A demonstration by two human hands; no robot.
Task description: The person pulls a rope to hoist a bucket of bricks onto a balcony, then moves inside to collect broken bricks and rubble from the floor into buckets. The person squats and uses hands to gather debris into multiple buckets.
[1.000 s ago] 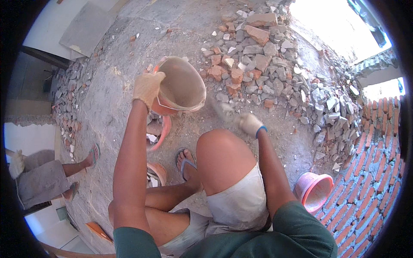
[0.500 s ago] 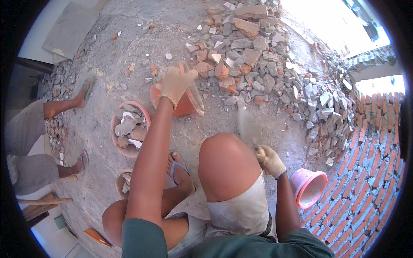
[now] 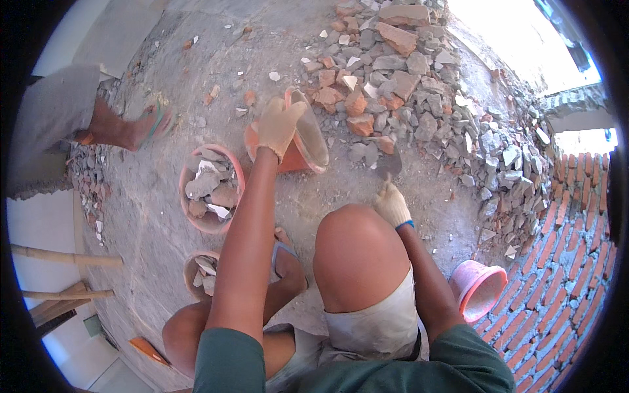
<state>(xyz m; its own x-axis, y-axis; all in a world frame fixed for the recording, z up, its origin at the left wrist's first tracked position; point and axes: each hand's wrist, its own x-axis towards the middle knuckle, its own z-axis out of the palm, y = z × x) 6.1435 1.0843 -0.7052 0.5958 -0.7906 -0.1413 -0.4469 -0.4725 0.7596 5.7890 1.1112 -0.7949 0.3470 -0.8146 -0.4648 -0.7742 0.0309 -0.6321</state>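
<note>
My gloved left hand (image 3: 278, 124) grips the rim of an orange bucket (image 3: 308, 134) that lies tilted on its side at the edge of a rubble pile (image 3: 419, 85) of grey stones and red brick pieces. My gloved right hand (image 3: 392, 203) holds the handle of a small trowel (image 3: 388, 167), whose blade rests on the ground by the rubble. I am squatting, with my right knee (image 3: 357, 249) just below that hand.
A pink bucket (image 3: 211, 190) full of rubble stands left of my arm, and another filled bucket (image 3: 200, 275) sits nearer. An empty pink bucket (image 3: 478, 288) lies at the right beside a brick wall (image 3: 563, 262). Another person's sandalled foot (image 3: 147, 128) stands at the upper left.
The orange bucket came down from mid-air and now lies tipped against the rubble. My right hand drew back toward my knee with the trowel. The other person stepped further up the left side.
</note>
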